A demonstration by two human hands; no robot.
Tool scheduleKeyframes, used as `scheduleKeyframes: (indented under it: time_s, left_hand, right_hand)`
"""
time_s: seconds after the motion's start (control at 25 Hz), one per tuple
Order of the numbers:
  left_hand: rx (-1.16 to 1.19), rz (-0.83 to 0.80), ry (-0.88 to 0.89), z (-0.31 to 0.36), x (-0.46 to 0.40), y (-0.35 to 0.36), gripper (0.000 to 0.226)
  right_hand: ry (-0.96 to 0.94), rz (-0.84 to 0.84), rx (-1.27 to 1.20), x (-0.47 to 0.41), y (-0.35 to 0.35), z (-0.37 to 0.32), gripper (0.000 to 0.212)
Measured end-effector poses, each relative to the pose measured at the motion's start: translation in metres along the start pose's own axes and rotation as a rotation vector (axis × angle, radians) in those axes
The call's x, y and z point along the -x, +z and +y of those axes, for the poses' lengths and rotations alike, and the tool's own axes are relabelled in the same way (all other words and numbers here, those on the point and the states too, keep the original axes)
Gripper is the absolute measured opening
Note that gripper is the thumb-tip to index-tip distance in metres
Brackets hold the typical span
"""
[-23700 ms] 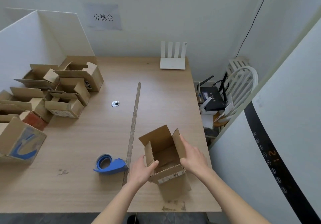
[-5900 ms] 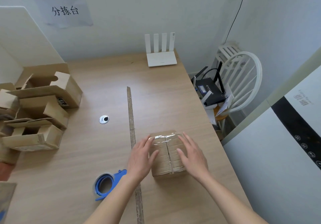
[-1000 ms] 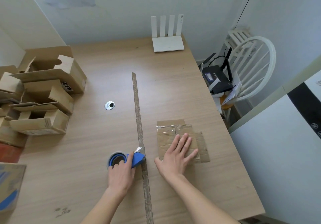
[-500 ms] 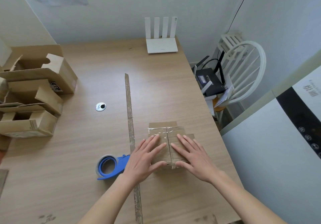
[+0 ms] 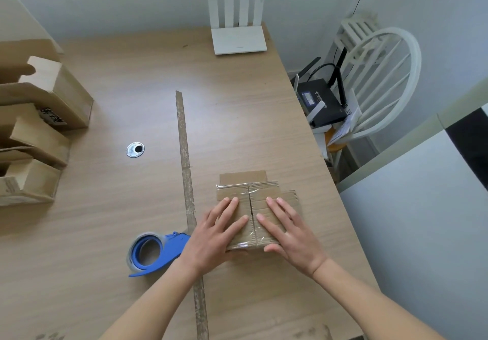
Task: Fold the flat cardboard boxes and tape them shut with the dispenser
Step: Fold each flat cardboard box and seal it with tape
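Note:
A small brown cardboard box [image 5: 260,194] stands on the wooden table [image 5: 237,107], its top flaps closed and covered with clear tape. My left hand [image 5: 215,234] lies flat on the left flap and my right hand [image 5: 289,230] lies flat on the right flap, fingers straight and spread, either side of the centre seam. The blue tape dispenser [image 5: 153,252] with a roll of clear tape lies on the table just left of my left wrist, untouched.
Several open cardboard boxes [image 5: 39,118] are stacked at the left edge. A worn tape strip [image 5: 184,155] runs down the table's middle, a metal grommet [image 5: 135,149] left of it. A white router [image 5: 237,36] stands at the back; a white chair [image 5: 380,89] stands beyond the right edge.
One second ago my left hand held the dispenser; it has let go and moved onto the box. Both hands now press the taped top.

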State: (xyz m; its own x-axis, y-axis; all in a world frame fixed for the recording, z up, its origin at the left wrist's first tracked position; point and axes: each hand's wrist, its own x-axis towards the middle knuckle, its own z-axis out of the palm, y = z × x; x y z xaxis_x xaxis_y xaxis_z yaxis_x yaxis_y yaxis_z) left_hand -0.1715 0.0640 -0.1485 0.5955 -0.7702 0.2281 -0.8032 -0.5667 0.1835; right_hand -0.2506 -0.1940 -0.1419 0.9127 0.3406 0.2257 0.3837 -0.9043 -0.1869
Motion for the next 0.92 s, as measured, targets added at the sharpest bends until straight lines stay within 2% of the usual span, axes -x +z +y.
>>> scheduleKeyframes:
  time_s: [0.12,0.24,0.48,0.68,0.76,0.84,0.92]
  left_hand:
    - [0.06,-0.047,-0.054,0.002,0.0,-0.003,0.087]
    - [0.164,-0.115,-0.129,0.008,0.0,-0.016,0.095]
    - [0.043,-0.18,-0.093,0.003,0.0,-0.038,0.085]
    - [0.095,-0.253,-0.128,0.004,-0.004,-0.037,0.096]
    - [0.147,-0.226,-0.137,0.008,-0.002,-0.043,0.089]
    - [0.242,-0.14,-0.238,0.012,-0.003,-0.052,0.074]
    - [0.369,-0.097,-0.473,0.016,-0.007,-0.055,0.069]
  right_hand:
    - [-0.003,-0.025,-0.016,-0.001,0.002,0.004,0.068]
    - [0.002,-0.146,-0.023,0.002,-0.008,0.002,0.072]
    - [-0.01,-0.248,0.037,-0.007,-0.035,0.004,0.076]
    - [0.002,-0.319,0.037,-0.01,-0.045,0.011,0.076]
    - [0.015,-0.315,-0.019,-0.006,-0.049,0.006,0.074]
    - [0.126,-0.294,-0.163,-0.007,-0.054,-0.001,0.068]
    - [0.391,-0.224,-0.35,-0.017,-0.053,-0.009,0.07]
